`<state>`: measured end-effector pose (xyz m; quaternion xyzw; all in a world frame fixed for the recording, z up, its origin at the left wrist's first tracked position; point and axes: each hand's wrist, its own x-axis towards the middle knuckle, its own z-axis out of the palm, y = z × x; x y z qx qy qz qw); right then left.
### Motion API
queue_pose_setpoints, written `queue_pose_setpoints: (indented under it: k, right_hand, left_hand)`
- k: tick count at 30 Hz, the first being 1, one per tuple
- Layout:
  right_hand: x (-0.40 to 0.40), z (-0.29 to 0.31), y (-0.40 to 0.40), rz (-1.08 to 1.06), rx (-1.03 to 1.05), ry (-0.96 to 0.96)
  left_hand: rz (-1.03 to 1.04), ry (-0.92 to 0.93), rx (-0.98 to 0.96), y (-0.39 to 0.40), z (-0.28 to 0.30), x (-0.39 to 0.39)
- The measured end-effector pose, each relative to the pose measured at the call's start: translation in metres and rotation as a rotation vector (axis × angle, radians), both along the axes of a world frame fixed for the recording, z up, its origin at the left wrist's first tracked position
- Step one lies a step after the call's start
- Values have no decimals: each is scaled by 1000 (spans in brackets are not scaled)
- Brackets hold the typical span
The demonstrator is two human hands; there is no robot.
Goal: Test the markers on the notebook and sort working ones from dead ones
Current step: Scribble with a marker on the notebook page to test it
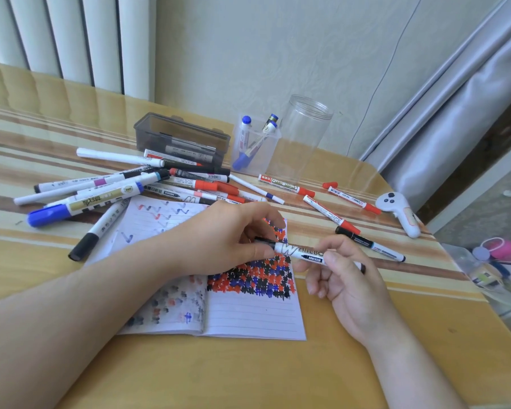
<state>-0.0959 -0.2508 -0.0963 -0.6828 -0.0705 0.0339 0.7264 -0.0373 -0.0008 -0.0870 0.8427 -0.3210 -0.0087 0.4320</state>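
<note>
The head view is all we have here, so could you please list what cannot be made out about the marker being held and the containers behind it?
- Held marker, head view: the left hand covers its cap end, so cap on or off is unclear; the right hand hides part of the label.
- Grey box: tinted walls blur the contents.
- Small clear cup: marker labels too small to read.

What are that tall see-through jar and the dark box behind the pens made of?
The tall jar looks like clear, glossy plastic: the wall shows through it and its rim is threaded. The dark box seems smoky translucent plastic, since pens show faintly inside.
</note>
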Motion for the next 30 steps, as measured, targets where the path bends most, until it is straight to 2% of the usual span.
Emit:
queue_pose_setpoints:
  k: [2, 3, 6, 8, 11, 16, 18, 20, 23, 26, 30]
  right_hand:
    - [-1, 0, 0, -71, -48, -38]
    - [-2, 1, 0, -96, -136, -86]
    - [-5, 2, 15, -61, -600, -392]
    - [-4, 1, 29, -81, -807, -630]
    - [3, 5, 49, -131, -808, -756]
    - [15, 10, 57, -100, -826, -735]
    - [18, 13, 65, -90, -766, -633]
    - [28, 18, 71, -111, -714, -511]
    - [54, 23, 73, -189, -729, -394]
    - [85, 29, 77, -250, -793, -322]
    - [121, 57, 87, -353, -845, -376]
  left_hand:
    - [-14, 108, -115, 0, 2, -1]
    - [-20, 165, -166, -1, 3, -2]
    - [-40, 198, -216, -4, 5, -7]
    - [-43, 213, -306, -5, 8, -10]
    - [-15, 223, -450, 1, 13, -8]
    - [-4, 213, -381, 13, 14, -1]
    - [3, 211, -311, 20, 17, 4]
    - [96, 189, -218, 31, 19, 12]
    - [277, 118, -88, 44, 16, 17]
    - [272, 69, 106, 45, 11, 16]
    - [343, 92, 43, 53, 6, 28]
